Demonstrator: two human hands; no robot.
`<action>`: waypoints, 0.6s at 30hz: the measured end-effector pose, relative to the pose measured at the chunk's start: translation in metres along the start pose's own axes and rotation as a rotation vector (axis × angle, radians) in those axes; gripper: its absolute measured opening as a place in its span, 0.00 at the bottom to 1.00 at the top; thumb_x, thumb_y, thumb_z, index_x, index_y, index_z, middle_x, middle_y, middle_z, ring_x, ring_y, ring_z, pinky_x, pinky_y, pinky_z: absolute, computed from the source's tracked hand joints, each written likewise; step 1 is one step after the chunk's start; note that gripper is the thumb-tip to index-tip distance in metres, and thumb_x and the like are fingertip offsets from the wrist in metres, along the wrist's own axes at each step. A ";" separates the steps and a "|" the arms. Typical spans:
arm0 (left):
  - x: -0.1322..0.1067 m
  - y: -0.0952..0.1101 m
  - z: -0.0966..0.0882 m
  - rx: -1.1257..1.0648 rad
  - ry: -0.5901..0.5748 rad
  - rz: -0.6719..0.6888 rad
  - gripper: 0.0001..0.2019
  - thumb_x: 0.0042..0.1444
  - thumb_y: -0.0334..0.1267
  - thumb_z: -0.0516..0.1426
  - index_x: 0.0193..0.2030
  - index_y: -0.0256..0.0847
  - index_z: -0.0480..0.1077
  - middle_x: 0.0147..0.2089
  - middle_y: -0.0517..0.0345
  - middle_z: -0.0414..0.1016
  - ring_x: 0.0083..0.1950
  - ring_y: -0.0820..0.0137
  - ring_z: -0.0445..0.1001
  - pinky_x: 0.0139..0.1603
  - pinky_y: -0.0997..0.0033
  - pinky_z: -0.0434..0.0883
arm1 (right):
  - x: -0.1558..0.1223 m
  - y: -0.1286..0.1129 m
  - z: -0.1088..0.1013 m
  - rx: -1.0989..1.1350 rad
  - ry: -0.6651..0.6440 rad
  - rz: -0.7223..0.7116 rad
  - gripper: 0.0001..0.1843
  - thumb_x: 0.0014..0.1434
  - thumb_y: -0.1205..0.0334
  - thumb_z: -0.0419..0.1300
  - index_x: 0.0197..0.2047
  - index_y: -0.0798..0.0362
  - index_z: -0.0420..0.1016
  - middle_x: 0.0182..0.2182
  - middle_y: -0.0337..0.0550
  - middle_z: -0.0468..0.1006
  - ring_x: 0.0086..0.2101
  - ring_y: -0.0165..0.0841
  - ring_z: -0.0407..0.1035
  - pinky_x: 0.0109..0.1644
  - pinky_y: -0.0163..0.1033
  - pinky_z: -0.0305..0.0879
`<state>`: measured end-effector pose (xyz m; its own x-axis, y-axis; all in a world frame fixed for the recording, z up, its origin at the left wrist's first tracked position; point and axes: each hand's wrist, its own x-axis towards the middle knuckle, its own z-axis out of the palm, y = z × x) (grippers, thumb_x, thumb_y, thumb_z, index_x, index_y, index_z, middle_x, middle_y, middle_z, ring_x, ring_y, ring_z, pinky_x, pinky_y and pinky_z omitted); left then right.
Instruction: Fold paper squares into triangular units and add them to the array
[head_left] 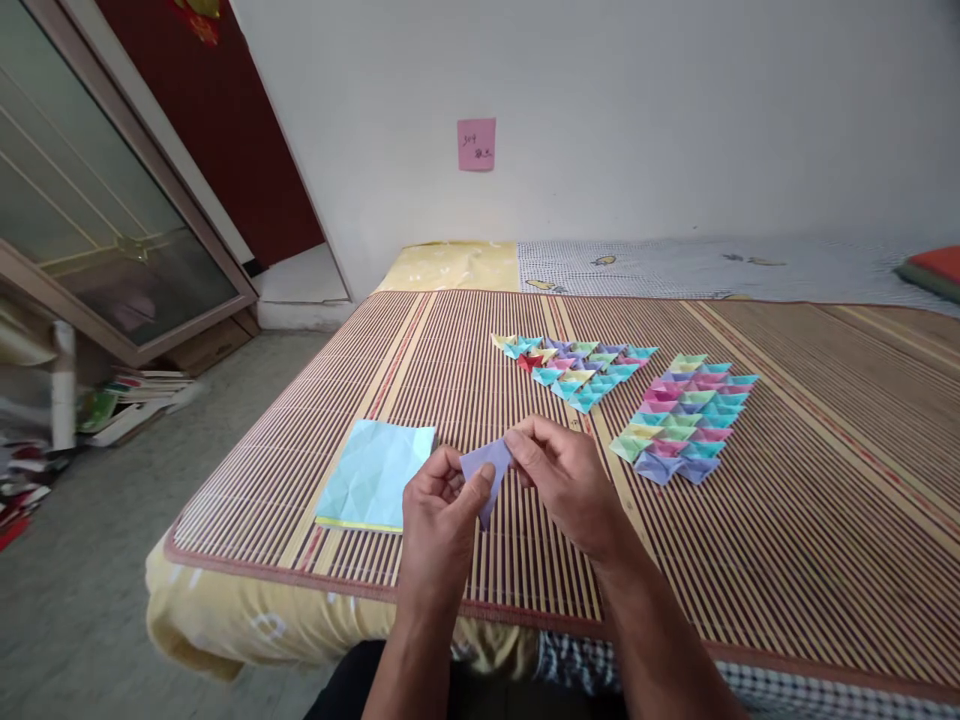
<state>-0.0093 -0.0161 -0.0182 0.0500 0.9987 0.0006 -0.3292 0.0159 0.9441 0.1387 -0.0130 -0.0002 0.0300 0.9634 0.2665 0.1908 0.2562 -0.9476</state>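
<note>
Between both hands, above the mat, is a small purple piece of folded paper, roughly triangular with a point hanging down. My left hand pinches it, thumb flat across its front. At its upper right corner, my right hand grips the paper between thumb and fingers. Left of my hands lies a stack of light blue creased paper squares with a yellow edge showing underneath. Beyond and to the right are two groups of small folded paper boats in many colours, one group farther back and another nearer my right hand.
A bamboo mat covers the bed, over a yellow patterned sheet. A pink note sticks to the white wall. Books and clutter sit on the floor beside a glass-panelled door at left. A red-orange folded item lies far right.
</note>
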 end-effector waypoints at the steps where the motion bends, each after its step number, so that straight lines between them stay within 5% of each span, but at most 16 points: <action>1: 0.000 0.001 0.001 0.023 0.002 0.006 0.17 0.55 0.43 0.70 0.28 0.41 0.68 0.25 0.66 0.66 0.26 0.75 0.61 0.28 0.76 0.61 | 0.000 0.001 0.001 0.002 0.004 -0.002 0.19 0.71 0.51 0.57 0.29 0.50 0.67 0.23 0.33 0.62 0.24 0.30 0.58 0.28 0.37 0.55; 10: -0.005 0.008 0.001 0.135 -0.090 0.042 0.19 0.66 0.50 0.62 0.28 0.42 0.67 0.25 0.65 0.63 0.26 0.74 0.59 0.29 0.74 0.61 | 0.000 -0.004 -0.003 -0.009 -0.040 -0.010 0.23 0.73 0.53 0.53 0.25 0.49 0.59 0.22 0.33 0.59 0.24 0.30 0.57 0.28 0.37 0.53; 15: -0.006 0.007 0.001 0.195 -0.125 0.083 0.20 0.68 0.48 0.60 0.25 0.42 0.68 0.24 0.63 0.64 0.27 0.71 0.62 0.30 0.72 0.63 | -0.001 -0.005 -0.004 0.020 -0.030 -0.017 0.20 0.74 0.53 0.52 0.31 0.51 0.71 0.23 0.34 0.64 0.25 0.30 0.60 0.28 0.36 0.58; 18: -0.006 0.006 0.002 0.250 -0.112 0.119 0.23 0.70 0.47 0.58 0.23 0.42 0.66 0.23 0.62 0.64 0.28 0.70 0.63 0.31 0.71 0.62 | 0.001 0.000 -0.007 0.009 0.111 -0.041 0.18 0.74 0.53 0.53 0.35 0.52 0.75 0.23 0.34 0.66 0.24 0.30 0.62 0.28 0.35 0.60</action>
<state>-0.0101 -0.0223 -0.0117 0.1338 0.9812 0.1394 -0.0972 -0.1270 0.9871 0.1453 -0.0127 0.0017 0.1313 0.9376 0.3221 0.1851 0.2960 -0.9371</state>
